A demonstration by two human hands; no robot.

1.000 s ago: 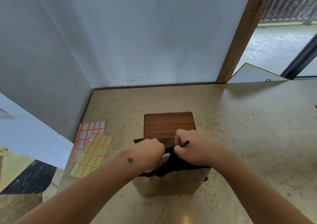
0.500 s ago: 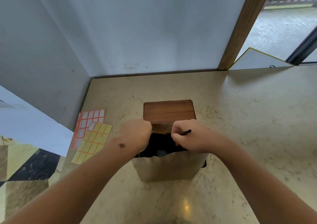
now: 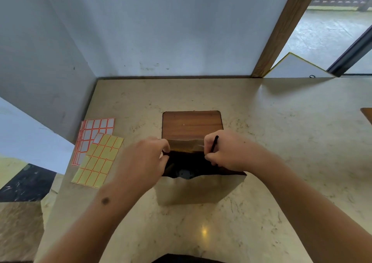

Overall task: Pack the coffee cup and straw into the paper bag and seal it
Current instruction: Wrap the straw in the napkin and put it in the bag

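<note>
A brown paper bag (image 3: 197,190) stands upright on the marble counter, its mouth held wide. Deep in its dark inside a grey round cup lid (image 3: 185,174) shows. My left hand (image 3: 145,160) pinches the bag's left rim. My right hand (image 3: 227,154) grips the right rim and also holds a thin black straw (image 3: 213,143), which sticks up and away between its fingers, outside the bag.
A square wooden board (image 3: 191,124) lies just behind the bag. Two label sticker sheets, one yellow (image 3: 98,160) and one white with orange borders (image 3: 94,130), lie at the left counter edge. Walls close the back and left. Another wooden piece (image 3: 367,114) shows at far right.
My hands have drawn apart and spread the bag's mouth wider, so the cup lid inside shows. The straw stays in my right hand.
</note>
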